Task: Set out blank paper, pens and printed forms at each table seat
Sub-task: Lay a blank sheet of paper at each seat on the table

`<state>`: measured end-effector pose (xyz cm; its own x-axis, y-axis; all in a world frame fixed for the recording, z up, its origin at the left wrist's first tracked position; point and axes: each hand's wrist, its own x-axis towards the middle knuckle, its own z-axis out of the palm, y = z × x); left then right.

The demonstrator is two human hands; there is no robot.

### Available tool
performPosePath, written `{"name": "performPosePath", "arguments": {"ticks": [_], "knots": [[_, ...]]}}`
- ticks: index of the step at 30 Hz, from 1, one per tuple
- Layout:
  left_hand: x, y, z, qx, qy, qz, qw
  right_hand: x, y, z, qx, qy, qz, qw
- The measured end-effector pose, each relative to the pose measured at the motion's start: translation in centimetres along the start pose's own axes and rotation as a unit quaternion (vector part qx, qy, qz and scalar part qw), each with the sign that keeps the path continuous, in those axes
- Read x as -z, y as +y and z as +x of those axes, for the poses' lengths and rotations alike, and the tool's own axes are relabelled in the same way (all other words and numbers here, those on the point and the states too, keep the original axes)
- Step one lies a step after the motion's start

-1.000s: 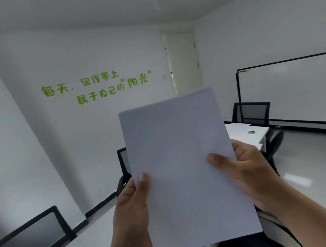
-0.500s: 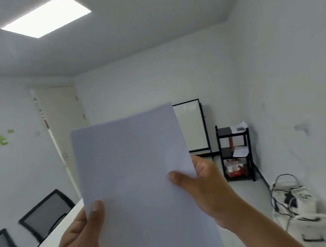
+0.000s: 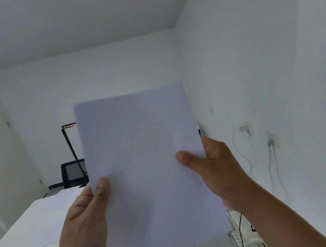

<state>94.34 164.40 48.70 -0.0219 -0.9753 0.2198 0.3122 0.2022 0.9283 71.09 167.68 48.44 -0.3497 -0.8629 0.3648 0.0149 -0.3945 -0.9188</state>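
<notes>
Holding blank paper (image 3: 146,165) upright, we pinch its left edge with our left hand (image 3: 83,217) and its right edge with our right hand (image 3: 218,170). Both hands' fingers grasp it above the white counter (image 3: 29,240).

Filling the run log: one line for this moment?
left hand: grips paper | right hand: grips paper | paper: raised, above table | placed: no

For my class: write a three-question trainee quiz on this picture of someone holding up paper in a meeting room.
1. True or false: the blank paper lies flat on the white table.
2. Which grips the paper's right edge? A) left hand B) right hand
3. What black seat stands beyond the table's far end?

Key: 1 false, both hands hold it up. 2 B. 3 the mesh-backed chair.
</notes>
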Motion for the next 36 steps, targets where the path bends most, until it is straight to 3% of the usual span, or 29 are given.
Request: {"name": "performPosePath", "arguments": {"ticks": [11, 20, 29, 36], "knots": [[-10.9, -6.0, 10.6, 0.049, -0.076, -0.066, 0.994, 8.5, 3.8, 10.4, 0.028, 0.067, 0.004, 0.997], [-21.8, -11.0, 20.6, 0.070, -0.094, -0.070, 0.991, 16.5, 6.7, 23.5, 0.034, 0.095, 0.019, 0.995], [-25.5, -14.6, 29.6, 0.075, -0.122, -0.087, 0.986, 17.8, 9.4, 31.7, 0.059, 0.119, 0.019, 0.991], [-25.1, -17.9, 42.1, 0.073, -0.131, -0.086, 0.985, 14.6, 14.2, 42.5, 0.063, 0.121, -0.006, 0.991]]}}
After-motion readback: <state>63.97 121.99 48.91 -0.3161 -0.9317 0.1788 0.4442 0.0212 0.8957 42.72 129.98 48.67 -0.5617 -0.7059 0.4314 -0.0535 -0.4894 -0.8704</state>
